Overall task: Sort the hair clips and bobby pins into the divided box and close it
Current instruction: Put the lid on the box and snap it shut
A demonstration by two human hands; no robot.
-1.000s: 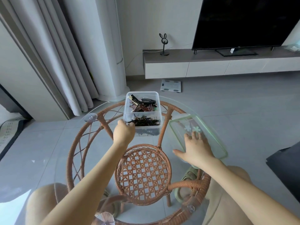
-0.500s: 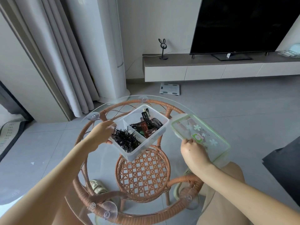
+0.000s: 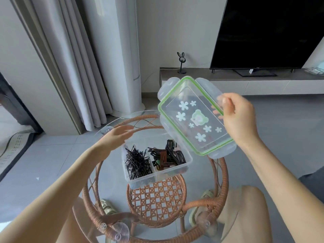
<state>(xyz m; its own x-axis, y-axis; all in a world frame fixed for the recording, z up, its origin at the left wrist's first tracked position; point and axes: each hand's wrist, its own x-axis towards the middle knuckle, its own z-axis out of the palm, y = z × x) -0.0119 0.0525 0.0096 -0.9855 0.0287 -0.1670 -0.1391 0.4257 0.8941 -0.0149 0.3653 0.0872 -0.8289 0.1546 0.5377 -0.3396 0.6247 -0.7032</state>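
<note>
A clear divided box stands open on the round glass table. Its left compartment holds a heap of black bobby pins. In the right compartment lie black, brown and green hair clips. My right hand grips the clear lid with the green seal and flower print by its right edge. The lid hangs tilted in the air above the box's right end. My left hand hovers with straight fingers just beyond the box's far left corner, holding nothing.
The glass top rests on a rattan frame with suction cups. My knees and slippered feet show beneath it. Beyond are a curtain, a white standing unit, and a TV on a low cabinet.
My right hand has lifted the lid off the table and raised it above the box. The box has turned and now sits nearer me; my left hand has let go of it.
</note>
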